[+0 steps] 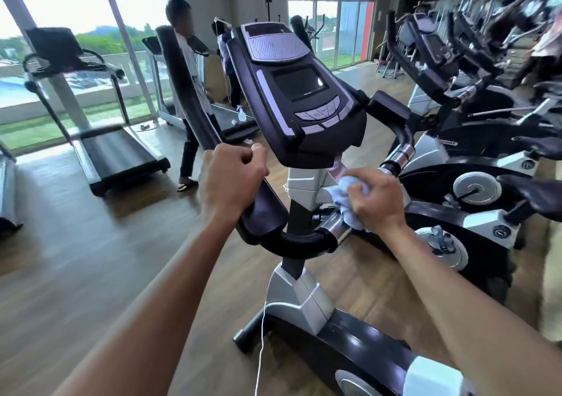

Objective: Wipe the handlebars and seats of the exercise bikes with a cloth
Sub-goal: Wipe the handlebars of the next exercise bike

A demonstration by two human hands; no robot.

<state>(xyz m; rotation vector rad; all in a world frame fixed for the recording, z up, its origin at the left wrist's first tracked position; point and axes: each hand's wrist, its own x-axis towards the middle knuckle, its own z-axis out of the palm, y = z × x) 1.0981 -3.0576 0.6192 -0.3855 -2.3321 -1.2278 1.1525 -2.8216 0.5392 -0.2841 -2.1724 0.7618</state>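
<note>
A person stands at an exercise bike and both bare arms reach out to it. The left hand is curled tight around the black handlebar on the left side, low down where the long padded grip bends. The right hand squeezes a light blue cloth in a ball. The cloth is pressed on the shiny silver part of the handlebar, just under the screen panel. Some of the cloth hangs down below the fingers.

The screen panel is dark and tilts up in the middle, between the two hands. A thin white cord hangs down by the bike's front post.

More bikes stand in a row on the right, with black seats near the edge of the view. That side is blurry, so it is hard to tell how many there are.

On the left, treadmills face big windows. Another person stands by one of them, and a spray bottle sits on a treadmill belt beside that person. The floor is brown wood.
</note>
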